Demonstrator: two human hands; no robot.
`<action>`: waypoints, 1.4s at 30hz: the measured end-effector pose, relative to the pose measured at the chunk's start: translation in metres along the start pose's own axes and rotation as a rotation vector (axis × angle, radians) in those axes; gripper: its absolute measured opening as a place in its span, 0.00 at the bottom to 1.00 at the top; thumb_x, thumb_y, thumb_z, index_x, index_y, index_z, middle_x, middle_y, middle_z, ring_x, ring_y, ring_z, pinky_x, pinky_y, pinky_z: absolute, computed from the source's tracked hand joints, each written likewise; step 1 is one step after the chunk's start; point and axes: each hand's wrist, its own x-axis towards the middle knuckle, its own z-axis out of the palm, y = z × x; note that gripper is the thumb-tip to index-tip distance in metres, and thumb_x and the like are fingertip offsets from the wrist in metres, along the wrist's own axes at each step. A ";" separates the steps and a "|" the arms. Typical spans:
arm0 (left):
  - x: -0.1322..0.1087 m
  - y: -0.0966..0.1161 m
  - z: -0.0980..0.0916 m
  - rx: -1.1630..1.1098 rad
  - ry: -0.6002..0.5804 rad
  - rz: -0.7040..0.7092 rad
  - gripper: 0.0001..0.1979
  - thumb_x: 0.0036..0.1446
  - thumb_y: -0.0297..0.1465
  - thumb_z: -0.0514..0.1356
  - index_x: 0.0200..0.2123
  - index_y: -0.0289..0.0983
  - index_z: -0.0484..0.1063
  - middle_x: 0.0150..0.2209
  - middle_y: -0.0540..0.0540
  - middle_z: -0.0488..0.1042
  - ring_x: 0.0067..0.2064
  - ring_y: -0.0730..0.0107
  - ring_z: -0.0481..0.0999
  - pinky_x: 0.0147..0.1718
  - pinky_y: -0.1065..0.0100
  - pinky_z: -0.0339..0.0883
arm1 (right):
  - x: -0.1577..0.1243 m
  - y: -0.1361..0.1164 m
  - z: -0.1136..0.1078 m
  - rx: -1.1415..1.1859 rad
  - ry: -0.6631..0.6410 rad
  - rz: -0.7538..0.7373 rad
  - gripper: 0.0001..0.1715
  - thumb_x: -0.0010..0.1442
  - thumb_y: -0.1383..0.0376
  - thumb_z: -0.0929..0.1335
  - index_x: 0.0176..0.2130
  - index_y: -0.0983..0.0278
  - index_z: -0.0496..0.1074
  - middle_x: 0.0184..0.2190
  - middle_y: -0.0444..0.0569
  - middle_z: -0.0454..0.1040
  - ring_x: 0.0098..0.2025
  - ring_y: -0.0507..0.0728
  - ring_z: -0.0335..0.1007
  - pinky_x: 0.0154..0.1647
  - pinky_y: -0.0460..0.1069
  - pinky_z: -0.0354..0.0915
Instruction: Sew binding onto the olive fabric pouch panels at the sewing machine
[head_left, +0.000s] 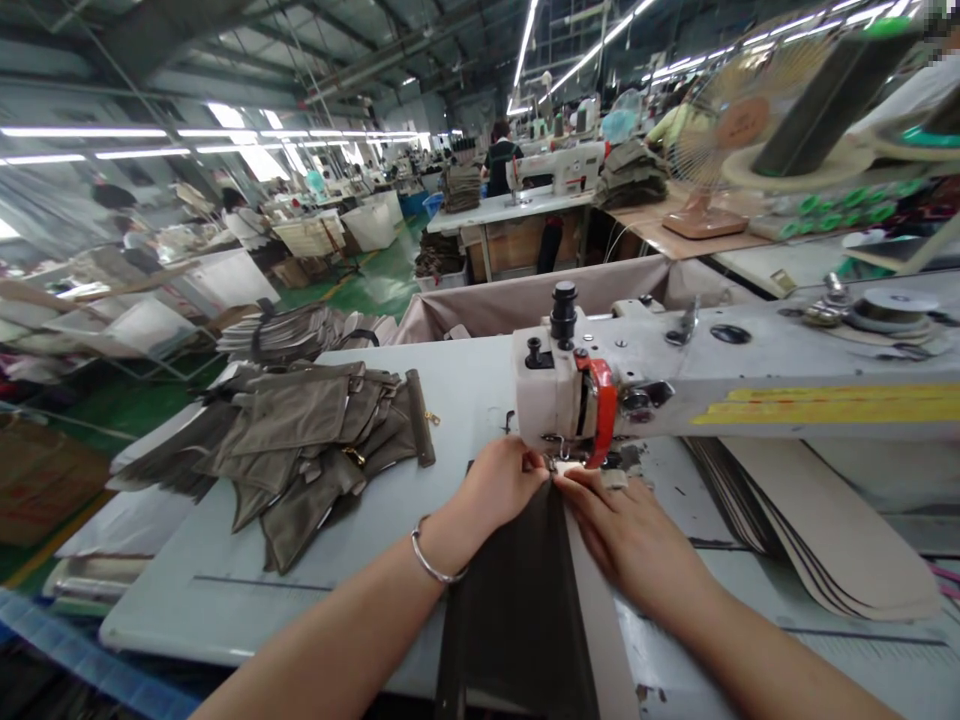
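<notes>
Dark fabric strip (525, 590) lies at the near edge of the sewing table (450, 400), running up under the sewing machine (570, 400). Left hand (499, 490) and right hand (630, 535) pinch its top end. Cut fabric pieces (300, 440) sit piled near the left edge.

Dark olive fabric strip (525, 590), long, flat on the table, far end under the sewing-machine needle.

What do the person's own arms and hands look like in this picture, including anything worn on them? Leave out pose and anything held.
Both forearms are bare, with no sleeves in view and no gloves. The left hand has a thin silver-coloured bangle around the wrist. The right hand shows no bracelet or watch; whether any finger carries a ring cannot be told. No markings are visible.
</notes>
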 end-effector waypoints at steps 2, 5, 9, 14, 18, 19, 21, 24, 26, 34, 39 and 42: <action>0.000 -0.001 0.002 -0.011 0.017 0.010 0.07 0.54 0.27 0.58 0.32 0.36 0.77 0.29 0.46 0.77 0.31 0.64 0.75 0.29 0.69 0.63 | -0.001 0.000 0.000 0.000 -0.016 0.004 0.26 0.66 0.67 0.62 0.63 0.64 0.60 0.56 0.56 0.67 0.54 0.63 0.63 0.51 0.59 0.61; 0.002 -0.004 0.005 -0.027 0.042 0.033 0.07 0.55 0.27 0.58 0.33 0.36 0.77 0.31 0.45 0.77 0.33 0.63 0.75 0.32 0.68 0.65 | -0.001 0.001 0.001 -0.001 -0.011 -0.001 0.27 0.66 0.67 0.62 0.63 0.64 0.59 0.56 0.57 0.67 0.54 0.64 0.63 0.51 0.59 0.61; 0.005 -0.007 0.007 -0.012 0.063 0.034 0.05 0.56 0.27 0.59 0.34 0.35 0.76 0.32 0.44 0.77 0.35 0.62 0.76 0.34 0.66 0.67 | 0.000 0.001 0.001 0.009 -0.004 -0.002 0.28 0.66 0.67 0.61 0.64 0.64 0.57 0.56 0.56 0.67 0.54 0.63 0.63 0.51 0.59 0.61; -0.008 -0.003 0.006 0.111 0.127 0.113 0.05 0.58 0.26 0.60 0.37 0.36 0.75 0.39 0.43 0.77 0.43 0.58 0.75 0.44 0.61 0.69 | -0.002 0.002 0.000 0.021 -0.023 -0.002 0.26 0.66 0.66 0.62 0.62 0.61 0.61 0.56 0.55 0.66 0.53 0.63 0.63 0.50 0.59 0.61; -0.035 -0.002 0.004 0.233 0.082 0.285 0.11 0.62 0.28 0.59 0.48 0.38 0.73 0.52 0.43 0.73 0.54 0.58 0.70 0.56 0.56 0.65 | -0.004 0.001 0.000 0.015 -0.022 -0.001 0.25 0.65 0.67 0.62 0.61 0.60 0.63 0.55 0.56 0.67 0.51 0.63 0.64 0.50 0.59 0.61; -0.040 -0.002 0.004 0.247 0.052 0.307 0.13 0.63 0.29 0.58 0.51 0.37 0.71 0.54 0.43 0.71 0.56 0.59 0.69 0.57 0.56 0.65 | -0.005 0.000 0.000 0.013 -0.021 0.004 0.25 0.65 0.68 0.62 0.61 0.60 0.63 0.55 0.56 0.67 0.51 0.63 0.64 0.50 0.59 0.61; -0.045 -0.003 0.004 0.269 0.021 0.324 0.15 0.64 0.29 0.56 0.54 0.36 0.69 0.56 0.43 0.70 0.58 0.60 0.67 0.59 0.57 0.63 | -0.005 0.000 0.001 0.016 -0.026 0.009 0.25 0.64 0.68 0.63 0.61 0.61 0.63 0.54 0.57 0.68 0.52 0.64 0.64 0.50 0.60 0.62; -0.044 -0.006 0.006 0.278 0.006 0.320 0.14 0.65 0.29 0.56 0.53 0.35 0.69 0.56 0.43 0.70 0.58 0.61 0.68 0.60 0.57 0.63 | -0.004 0.000 0.001 0.036 -0.029 0.009 0.25 0.64 0.68 0.63 0.60 0.61 0.63 0.54 0.57 0.67 0.53 0.65 0.63 0.50 0.60 0.62; -0.040 -0.007 0.006 0.278 0.006 0.319 0.13 0.65 0.29 0.56 0.52 0.36 0.70 0.56 0.44 0.70 0.58 0.61 0.68 0.60 0.58 0.64 | -0.003 0.000 0.001 0.041 -0.029 0.013 0.26 0.64 0.69 0.63 0.60 0.61 0.63 0.54 0.57 0.67 0.54 0.65 0.62 0.51 0.60 0.61; -0.037 -0.006 0.009 0.322 0.037 0.342 0.12 0.65 0.28 0.55 0.50 0.35 0.71 0.54 0.42 0.72 0.58 0.60 0.69 0.59 0.56 0.65 | -0.006 -0.002 -0.001 0.032 -0.027 0.034 0.24 0.64 0.69 0.63 0.59 0.62 0.65 0.53 0.55 0.68 0.50 0.63 0.64 0.50 0.59 0.61; -0.037 -0.008 0.013 0.331 0.062 0.384 0.13 0.66 0.27 0.54 0.52 0.35 0.69 0.55 0.42 0.71 0.59 0.61 0.68 0.61 0.56 0.63 | -0.004 -0.003 -0.004 0.037 -0.026 0.034 0.25 0.63 0.70 0.63 0.59 0.61 0.65 0.53 0.55 0.68 0.48 0.62 0.65 0.50 0.59 0.62; -0.044 -0.004 0.009 0.354 0.047 0.378 0.15 0.66 0.26 0.53 0.54 0.34 0.67 0.58 0.40 0.69 0.62 0.59 0.64 0.62 0.54 0.60 | -0.009 -0.011 -0.010 0.025 -0.030 0.034 0.26 0.63 0.70 0.63 0.59 0.62 0.64 0.54 0.55 0.68 0.50 0.63 0.64 0.50 0.59 0.62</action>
